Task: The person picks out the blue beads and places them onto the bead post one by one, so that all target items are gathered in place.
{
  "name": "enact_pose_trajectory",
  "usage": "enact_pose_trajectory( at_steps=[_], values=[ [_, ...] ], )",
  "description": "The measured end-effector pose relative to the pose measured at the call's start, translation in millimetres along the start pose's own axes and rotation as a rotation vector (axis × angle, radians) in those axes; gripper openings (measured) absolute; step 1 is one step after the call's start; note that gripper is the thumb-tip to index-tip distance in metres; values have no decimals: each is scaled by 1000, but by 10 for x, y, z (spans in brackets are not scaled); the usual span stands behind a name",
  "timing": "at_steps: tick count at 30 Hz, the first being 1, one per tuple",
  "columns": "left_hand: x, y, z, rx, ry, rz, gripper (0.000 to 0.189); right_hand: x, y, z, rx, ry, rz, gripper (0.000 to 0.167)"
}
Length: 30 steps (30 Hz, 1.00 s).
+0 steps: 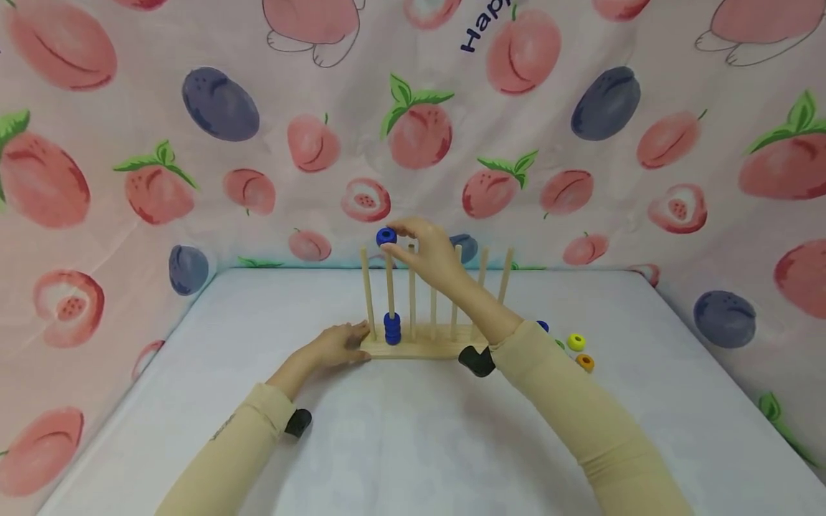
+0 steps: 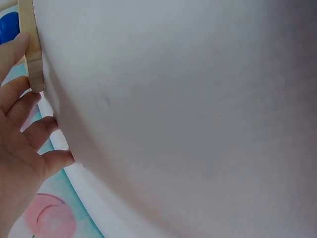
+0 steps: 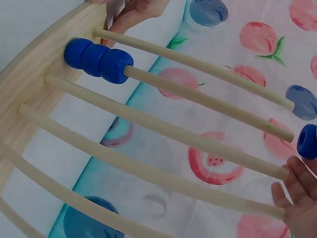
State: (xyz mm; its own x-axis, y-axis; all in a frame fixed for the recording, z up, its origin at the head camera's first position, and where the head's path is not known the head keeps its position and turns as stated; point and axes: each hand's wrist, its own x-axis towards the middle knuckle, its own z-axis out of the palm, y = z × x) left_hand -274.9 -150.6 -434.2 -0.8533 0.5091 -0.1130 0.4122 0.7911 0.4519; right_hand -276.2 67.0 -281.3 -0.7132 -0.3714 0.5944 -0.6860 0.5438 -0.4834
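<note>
A wooden peg stand (image 1: 419, 349) with a row of upright pegs sits on the table. Three blue beads (image 1: 392, 329) are stacked at the foot of its second peg from the left. My right hand (image 1: 431, 251) pinches another blue bead (image 1: 386, 237) right above that peg's top. In the right wrist view this bead (image 3: 308, 142) is just off the peg tip, its hole facing the peg. The left hand (image 1: 337, 344) grips the stand's left end. The left wrist view has its thumb on the front of the wooden base (image 2: 32, 54) and its fingers round the end.
To the right of the stand lie loose beads: a yellow one (image 1: 576, 342), an orange one (image 1: 585, 362), and a blue one (image 1: 543, 327) and a green one partly hidden by the right sleeve. A fruit-printed cloth (image 1: 413, 64) hangs behind the white table (image 1: 400, 444).
</note>
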Motion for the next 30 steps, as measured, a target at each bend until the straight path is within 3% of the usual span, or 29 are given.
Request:
enact_pose_trajectory(
  at_steps=[10,21,30],
  values=[
    [8,20,-14,-40,-7,7,61,49,71,-25,39,-79,85,35],
    [16,9,-41,-8,7,31,59,46,66,-9,16,-88,59,35],
    [10,-2,-9,-18,0,20,60,35,56,-23,-15,-166,86,35]
  ],
)
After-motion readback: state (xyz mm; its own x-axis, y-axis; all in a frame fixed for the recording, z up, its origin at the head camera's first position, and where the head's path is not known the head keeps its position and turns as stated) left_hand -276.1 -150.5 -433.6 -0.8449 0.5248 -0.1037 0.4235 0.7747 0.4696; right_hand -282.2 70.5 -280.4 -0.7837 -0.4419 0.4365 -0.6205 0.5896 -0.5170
